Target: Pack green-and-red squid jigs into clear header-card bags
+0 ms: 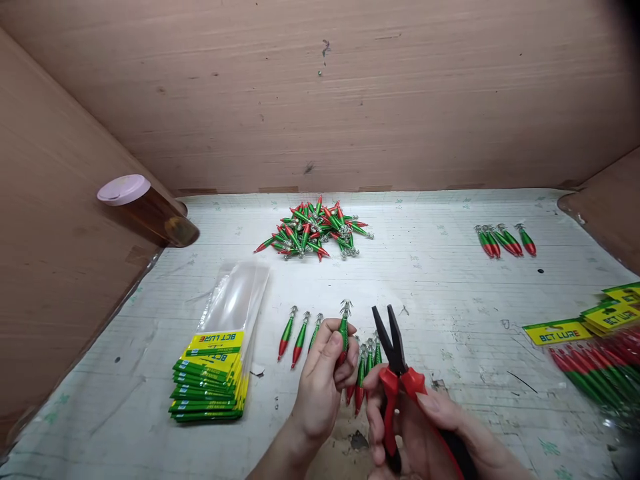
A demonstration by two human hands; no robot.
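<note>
My left hand (323, 380) pinches a green and red squid lure (343, 328) upright, with its ring of hooks at the top. Beside it, my right hand (425, 423) is wrapped round the handles of red and black pliers (400, 373), whose jaws point up and stand slightly apart. The pliers do not touch the lure. Left of my left hand, a few lures (299, 343) lie in a row, one partly hidden by the fingers. Between my hands several more lures (369, 363) lie side by side, partly covered.
A lure pile (313, 230) lies at the back middle. Stacked plastic bags with yellow-green headers (210, 373) are at the left, near a lidded brown bottle (150, 210). More lures (505, 240) lie back right; packed lures (595, 353) lie at the right edge. Wooden walls enclose the surface.
</note>
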